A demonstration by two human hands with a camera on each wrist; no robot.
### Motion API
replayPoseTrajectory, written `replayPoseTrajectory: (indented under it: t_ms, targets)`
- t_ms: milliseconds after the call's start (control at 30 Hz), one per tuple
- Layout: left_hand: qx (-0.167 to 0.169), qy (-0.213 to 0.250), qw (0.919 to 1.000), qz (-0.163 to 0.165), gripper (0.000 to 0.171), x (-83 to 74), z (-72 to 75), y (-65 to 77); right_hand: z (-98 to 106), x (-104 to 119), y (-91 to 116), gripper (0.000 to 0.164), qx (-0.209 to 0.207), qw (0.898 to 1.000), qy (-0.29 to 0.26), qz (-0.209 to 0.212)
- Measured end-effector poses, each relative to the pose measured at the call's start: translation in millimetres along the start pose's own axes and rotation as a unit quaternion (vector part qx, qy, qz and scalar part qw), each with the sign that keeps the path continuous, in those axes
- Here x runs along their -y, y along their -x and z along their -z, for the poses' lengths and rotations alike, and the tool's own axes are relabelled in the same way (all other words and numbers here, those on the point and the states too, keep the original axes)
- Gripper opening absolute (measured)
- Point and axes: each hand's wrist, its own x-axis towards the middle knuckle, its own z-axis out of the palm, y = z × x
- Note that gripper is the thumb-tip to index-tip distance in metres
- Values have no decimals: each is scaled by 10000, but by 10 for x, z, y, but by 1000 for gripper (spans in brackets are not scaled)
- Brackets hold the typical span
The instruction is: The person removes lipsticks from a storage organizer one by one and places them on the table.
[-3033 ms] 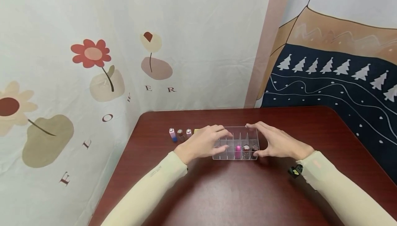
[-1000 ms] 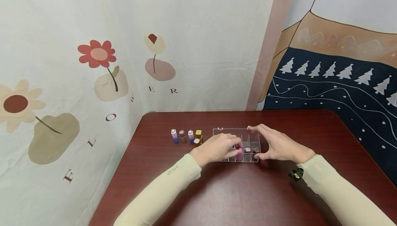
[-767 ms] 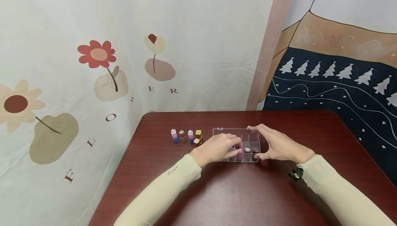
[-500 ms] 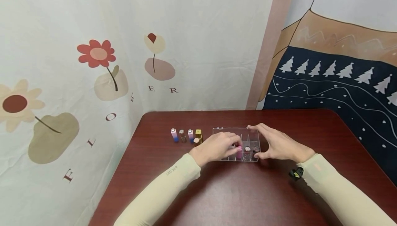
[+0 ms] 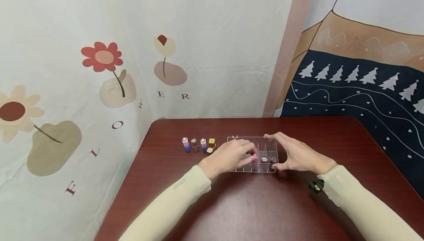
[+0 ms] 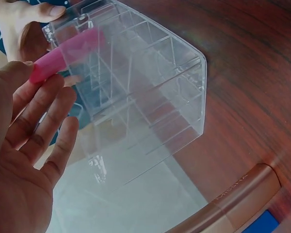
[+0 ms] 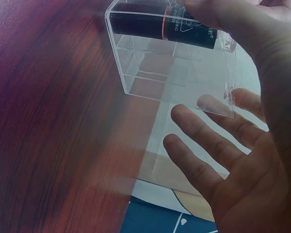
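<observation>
A clear divided organizer (image 5: 271, 142) stands on the table, its compartments well visible in the left wrist view. My left hand (image 5: 228, 157) pinches a bright pink lipstick tube (image 6: 63, 56) between thumb and fingertips; the tube's lower part is inside a front compartment. At the organizer's right end my right hand (image 5: 294, 152) grips it, thumb at the front corner and a finger at the back corner. Beside the pink one stands a tube with a pale round top (image 5: 264, 160). A dark tube with an orange ring (image 7: 140, 22) occupies the end compartment, near my right thumb.
Left of the organizer, a white-and-blue tube (image 5: 186, 144), a brown tube (image 5: 194, 145), a second white-and-blue tube (image 5: 203, 144) and a gold square-topped tube (image 5: 212, 143) stand in a row. A pale-topped tube (image 5: 209, 150) is partly behind my left hand. Printed cloth (image 5: 212, 49) hangs behind the table.
My left hand has moved right from over the organizer's left compartments and taken hold of the pink lipstick tube, which is now raised slightly. My right hand keeps its grip on the organizer.
</observation>
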Motion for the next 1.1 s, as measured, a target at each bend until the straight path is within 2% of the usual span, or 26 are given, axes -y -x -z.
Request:
replayPoseTrajectory:
  t_ms: [333, 633, 1100]
  targets:
    - [-453, -171, 9988, -4, 11, -27, 112, 69, 1, 6, 1, 104, -104, 9999, -3, 81]
    - [-617, -28, 9980, 101, 11, -18, 222, 160, -19, 4, 19, 103, -79, 10000, -42, 8]
    - [-896, 21, 9954, 342, 10, 73, 340, 382, -21, 14, 36, 104, -74, 9999, -54, -85]
